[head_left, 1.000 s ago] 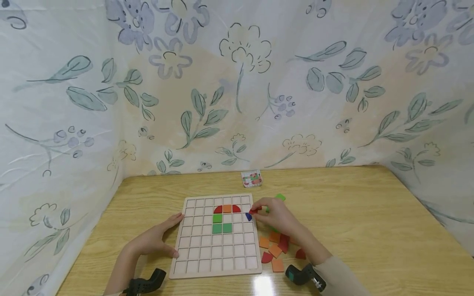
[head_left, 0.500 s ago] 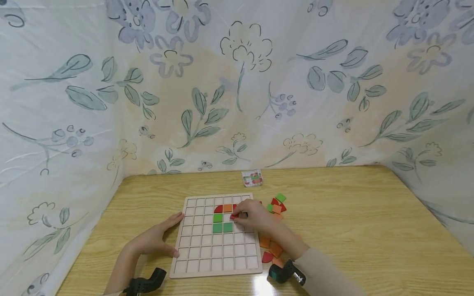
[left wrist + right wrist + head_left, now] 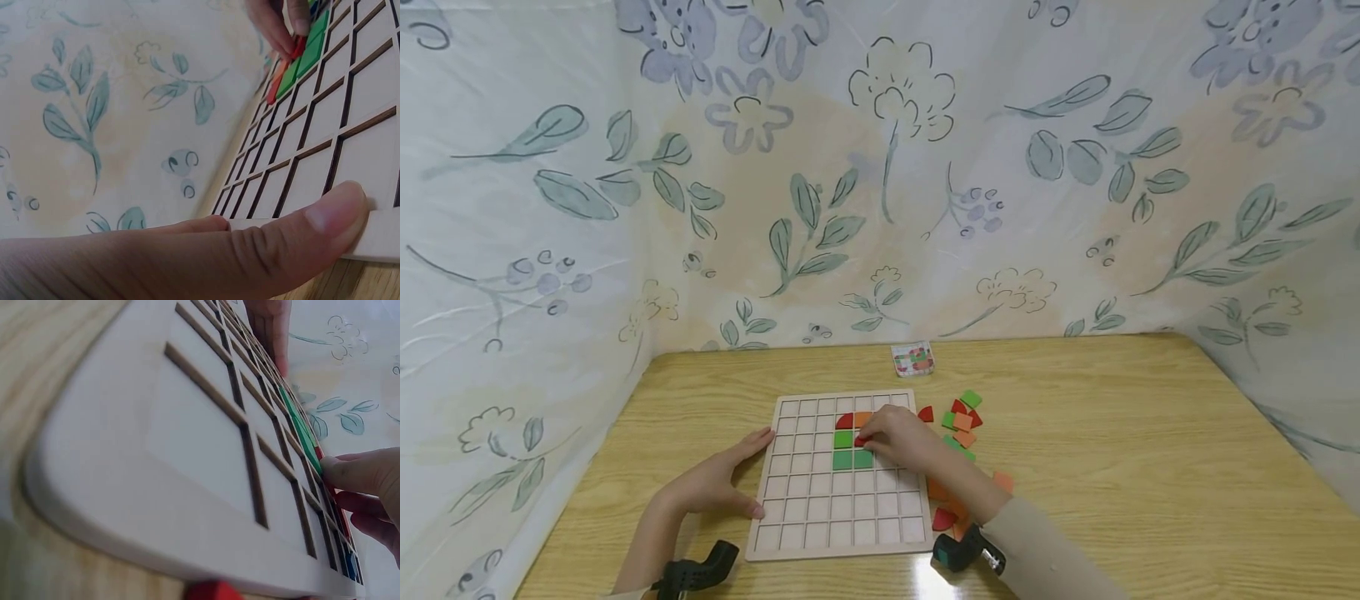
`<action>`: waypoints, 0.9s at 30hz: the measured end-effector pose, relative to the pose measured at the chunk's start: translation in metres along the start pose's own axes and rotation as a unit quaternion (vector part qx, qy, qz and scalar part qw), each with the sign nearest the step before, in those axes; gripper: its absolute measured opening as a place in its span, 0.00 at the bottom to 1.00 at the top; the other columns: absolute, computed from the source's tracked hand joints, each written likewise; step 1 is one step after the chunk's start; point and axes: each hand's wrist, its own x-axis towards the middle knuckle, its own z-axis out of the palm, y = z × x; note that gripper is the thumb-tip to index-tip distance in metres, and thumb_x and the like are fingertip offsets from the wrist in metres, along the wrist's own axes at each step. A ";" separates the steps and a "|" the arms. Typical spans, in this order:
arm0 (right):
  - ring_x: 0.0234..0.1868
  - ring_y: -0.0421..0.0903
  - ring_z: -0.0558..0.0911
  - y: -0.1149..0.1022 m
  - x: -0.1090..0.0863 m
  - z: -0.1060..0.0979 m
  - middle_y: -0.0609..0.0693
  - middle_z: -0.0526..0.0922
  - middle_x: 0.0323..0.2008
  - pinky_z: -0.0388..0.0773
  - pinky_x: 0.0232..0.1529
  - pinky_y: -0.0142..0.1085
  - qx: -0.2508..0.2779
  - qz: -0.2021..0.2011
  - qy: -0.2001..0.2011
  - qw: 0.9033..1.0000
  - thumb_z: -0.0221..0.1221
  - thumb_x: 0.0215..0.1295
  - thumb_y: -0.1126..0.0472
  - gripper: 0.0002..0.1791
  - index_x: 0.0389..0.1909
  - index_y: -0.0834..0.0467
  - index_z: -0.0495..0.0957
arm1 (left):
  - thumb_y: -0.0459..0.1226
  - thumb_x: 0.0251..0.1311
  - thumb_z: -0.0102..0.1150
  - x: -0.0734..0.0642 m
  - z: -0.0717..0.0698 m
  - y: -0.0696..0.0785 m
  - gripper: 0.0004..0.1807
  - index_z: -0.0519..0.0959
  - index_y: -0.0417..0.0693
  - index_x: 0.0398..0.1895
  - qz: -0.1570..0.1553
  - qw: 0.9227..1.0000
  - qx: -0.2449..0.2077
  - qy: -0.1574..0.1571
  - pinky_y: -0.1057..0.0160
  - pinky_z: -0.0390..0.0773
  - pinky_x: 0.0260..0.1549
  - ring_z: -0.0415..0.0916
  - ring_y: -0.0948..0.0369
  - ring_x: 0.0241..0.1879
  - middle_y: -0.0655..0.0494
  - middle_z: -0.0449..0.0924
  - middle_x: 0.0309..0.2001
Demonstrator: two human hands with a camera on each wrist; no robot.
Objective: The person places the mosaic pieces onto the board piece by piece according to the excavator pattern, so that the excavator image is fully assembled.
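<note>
A wooden grid board (image 3: 842,533) lies on the table. My left hand (image 3: 703,483) rests at its left edge, fingers extended and the thumb on the rim in the left wrist view. My right hand (image 3: 906,439) pinches a small red tile (image 3: 299,45) at the cell right of a light green tile (image 3: 843,439). Two darker green tiles (image 3: 843,459) sit in the row below. Above lie a red quarter-round tile (image 3: 845,422) and an orange tile (image 3: 862,419), partly covered by my fingers. A blue piece (image 3: 351,565) shows on the board in the right wrist view.
Right of the board lie loose red, green and orange tiles (image 3: 962,422), with more near my right forearm, including a red quarter-round (image 3: 944,519). A small patterned card (image 3: 913,359) lies behind the board. Floral cloth (image 3: 820,250) hangs behind the table.
My right hand has moved left from the board's right edge, carrying the red tile to the cell next to the light green one. My left hand stays at the board's edge.
</note>
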 end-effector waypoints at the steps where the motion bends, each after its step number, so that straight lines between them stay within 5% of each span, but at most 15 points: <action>1: 0.41 0.43 0.80 0.000 0.000 0.000 0.47 0.85 0.36 0.75 0.46 0.33 -0.001 0.001 -0.001 1.000 0.63 0.57 0.63 0.07 0.36 0.58 0.85 | 0.50 0.34 0.74 0.000 0.000 0.000 0.60 0.51 0.46 0.72 -0.001 1.000 -0.001 -0.001 0.34 0.48 0.60 0.40 0.38 0.69 0.41 0.43 0.72; 16: 0.42 0.43 0.78 -0.004 -0.003 -0.007 0.47 0.84 0.38 0.74 0.48 0.35 0.030 0.024 -0.021 0.999 0.62 0.58 0.60 0.10 0.40 0.57 0.83 | 0.50 0.33 0.74 0.003 -0.004 -0.001 0.60 0.52 0.45 0.71 0.002 1.000 0.000 -0.004 0.34 0.47 0.60 0.39 0.38 0.69 0.41 0.43 0.72; 27: 0.38 0.45 0.78 -0.003 -0.017 -0.012 0.49 0.83 0.39 0.76 0.40 0.35 0.105 0.052 0.032 0.993 0.62 0.58 0.59 0.11 0.42 0.58 0.82 | 0.50 0.34 0.74 0.003 -0.006 0.002 0.60 0.51 0.44 0.71 0.004 1.000 0.005 -0.006 0.35 0.48 0.60 0.40 0.38 0.69 0.40 0.43 0.72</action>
